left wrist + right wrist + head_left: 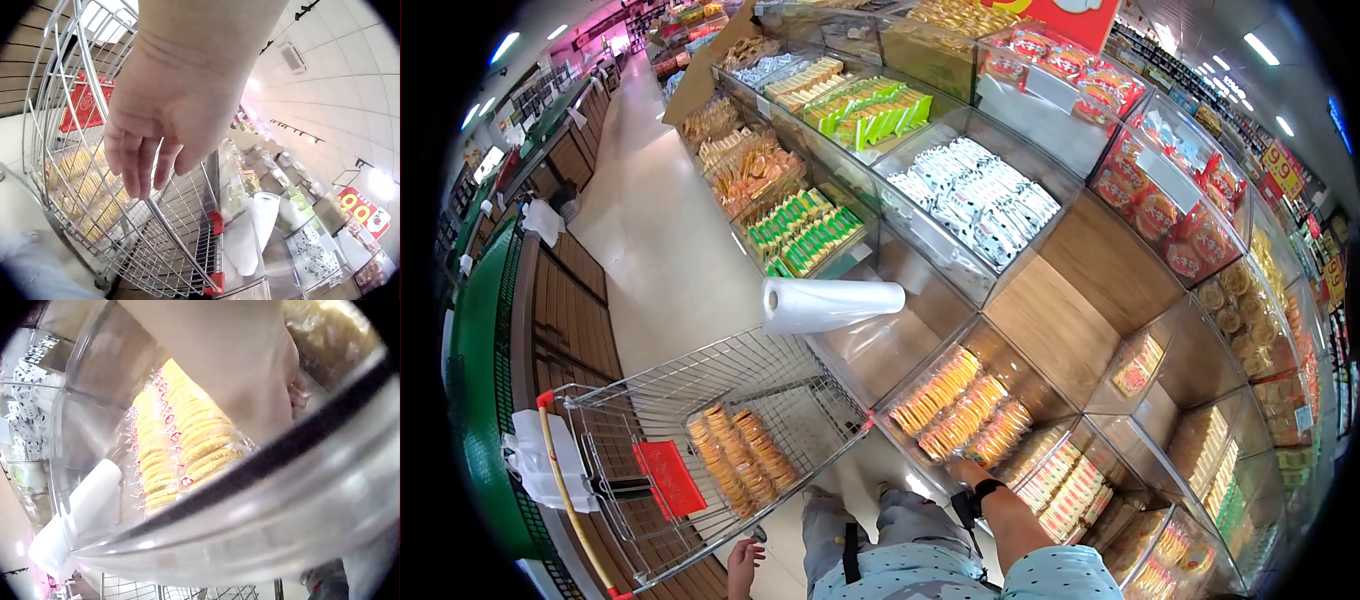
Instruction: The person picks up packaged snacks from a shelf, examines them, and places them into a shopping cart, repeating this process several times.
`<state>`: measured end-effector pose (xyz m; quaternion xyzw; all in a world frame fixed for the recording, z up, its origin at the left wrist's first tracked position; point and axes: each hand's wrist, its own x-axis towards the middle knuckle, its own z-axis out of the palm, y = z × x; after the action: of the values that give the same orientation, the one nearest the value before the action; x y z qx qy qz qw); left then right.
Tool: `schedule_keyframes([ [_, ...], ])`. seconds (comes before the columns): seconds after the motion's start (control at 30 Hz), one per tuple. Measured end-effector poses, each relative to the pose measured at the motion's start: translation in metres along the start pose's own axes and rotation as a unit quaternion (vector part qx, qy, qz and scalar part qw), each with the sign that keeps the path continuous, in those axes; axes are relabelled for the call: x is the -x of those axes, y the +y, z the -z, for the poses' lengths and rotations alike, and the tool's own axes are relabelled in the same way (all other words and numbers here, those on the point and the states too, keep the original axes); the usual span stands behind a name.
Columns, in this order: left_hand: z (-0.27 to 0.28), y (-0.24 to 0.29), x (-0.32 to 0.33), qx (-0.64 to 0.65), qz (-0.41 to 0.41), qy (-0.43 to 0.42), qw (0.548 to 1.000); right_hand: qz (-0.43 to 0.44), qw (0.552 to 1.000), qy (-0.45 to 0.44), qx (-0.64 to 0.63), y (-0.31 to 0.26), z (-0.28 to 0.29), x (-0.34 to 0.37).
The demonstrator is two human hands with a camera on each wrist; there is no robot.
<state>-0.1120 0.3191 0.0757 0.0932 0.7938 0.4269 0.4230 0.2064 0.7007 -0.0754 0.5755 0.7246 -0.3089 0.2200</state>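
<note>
My right hand reaches into a clear bin of packaged round yellow crackers. In the right wrist view the crackers lie in rows of clear wrap beside the hand. Its curled fingertips show only at the far side, so I cannot tell whether they grip a pack. My left hand hangs loose by the shopping cart. Relaxed fingers of this hand hold nothing, overlapping the cart's wire rim in the left wrist view. Packs of similar crackers lie inside the cart.
A roll of clear plastic bags rests on the bins beyond the cart. White spotted packets and green-and-yellow packets fill other bins. Along the left runs a wood-panelled counter with a green edge.
</note>
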Motion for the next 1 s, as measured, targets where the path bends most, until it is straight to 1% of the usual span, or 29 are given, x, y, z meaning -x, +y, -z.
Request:
schedule_keyframes([
  [0.07,0.012,-0.002,-0.013,-0.017,-0.005,0.005,1.0,0.046,0.999,0.007,-0.006,-0.002,0.002,0.008],
  [0.1,0.019,-0.002,-0.019,-0.024,-0.006,0.011,1.0,0.084,0.996,0.023,0.009,-0.003,0.004,0.008],
  [0.17,0.034,-0.01,-0.041,-0.037,-0.049,0.032,0.998,0.197,0.975,0.074,0.07,0.006,0.011,0.006],
  [0.2,0.041,-0.018,-0.056,-0.052,-0.072,0.048,0.995,0.062,0.994,0.09,0.028,-0.005,0.021,0.012],
  [0.23,0.054,-0.022,-0.063,-0.068,-0.093,0.068,0.991,-0.071,0.992,0.105,-0.011,-0.023,0.037,0.027],
  [0.27,0.064,-0.014,-0.063,-0.11,-0.108,0.083,0.985,-0.087,0.987,0.137,-0.011,-0.024,0.046,0.034],
  [0.3,0.071,0.004,-0.063,-0.15,-0.119,0.099,0.976,-0.11,0.976,0.187,-0.014,-0.033,0.056,0.047],
  [0.33,0.082,0.012,-0.065,-0.191,-0.127,0.113,0.967,-0.076,0.95,0.274,-0.131,-0.072,0.076,0.077],
  [0.37,0.095,0.009,-0.066,-0.241,-0.133,0.137,0.952,-0.042,0.903,0.349,-0.249,-0.11,0.093,0.103],
  [0.43,0.115,-0.003,-0.069,-0.342,-0.138,0.169,0.914,0.066,0.895,0.411,-0.163,-0.15,0.096,0.112],
  [0.5,0.128,-0.024,-0.074,-0.335,-0.125,0.173,0.918,0.192,0.89,0.399,-0.112,-0.198,0.083,0.109],
  [0.53,0.132,-0.03,-0.075,-0.323,-0.12,0.18,0.921,0.248,0.893,0.333,-0.173,-0.253,0.089,0.121],
  [0.57,0.135,-0.034,-0.077,-0.312,-0.117,0.185,0.925,0.255,0.903,0.307,-0.159,-0.278,0.073,0.114],
  [0.6,0.138,-0.025,-0.078,-0.35,-0.133,0.165,0.913,0.305,0.909,0.27,-0.089,-0.302,0.058,0.098],
  [0.63,0.138,-0.033,-0.081,-0.347,-0.132,0.124,0.92,0.334,0.906,0.239,-0.101,-0.336,0.043,0.087],
  [0.67,0.138,-0.028,-0.08,-0.348,-0.147,0.13,0.917,0.351,0.912,0.203,-0.062,-0.369,0.029,0.078],
  [0.7,0.14,-0.019,-0.079,-0.35,-0.163,0.137,0.912,0.376,0.913,0.141,-0.067,-0.394,0.009,0.061],
  [0.73,0.14,-0.021,-0.083,-0.342,-0.153,0.159,0.913,0.368,0.925,0.062,-0.068,-0.412,-0.016,0.039],
  [0.77,0.142,-0.018,-0.084,-0.329,-0.151,0.154,0.919,0.338,0.933,-0.024,-0.118,-0.43,-0.043,0.017],
  [0.8,0.145,-0.011,-0.084,-0.317,-0.149,0.147,0.925,0.313,0.934,-0.09,-0.147,-0.432,-0.08,-0.02],
  [0.83,0.148,-0.005,-0.085,-0.304,-0.147,0.142,0.931,0.267,0.931,-0.179,-0.173,-0.434,-0.116,-0.059],
  [0.87,0.15,-0.002,-0.088,-0.284,-0.133,0.153,0.937,0.174,0.922,-0.225,-0.262,-0.462,-0.128,-0.068],
  [0.9,0.151,-0.01,-0.088,-0.27,-0.118,0.147,0.944,0.11,0.915,-0.254,-0.294,-0.486,-0.14,-0.081],
  [0.93,0.148,-0.022,-0.086,-0.257,-0.104,0.142,0.95,0.074,0.914,-0.233,-0.324,-0.518,-0.139,-0.076],
  [0.97,0.145,-0.032,-0.087,-0.243,-0.09,0.137,0.956,0.068,0.929,-0.192,-0.31,-0.534,-0.153,-0.089],
  [1.0,0.145,-0.039,-0.089,-0.229,-0.109,0.119,0.96,0.061,0.942,-0.15,-0.295,-0.543,-0.173,-0.108],
])
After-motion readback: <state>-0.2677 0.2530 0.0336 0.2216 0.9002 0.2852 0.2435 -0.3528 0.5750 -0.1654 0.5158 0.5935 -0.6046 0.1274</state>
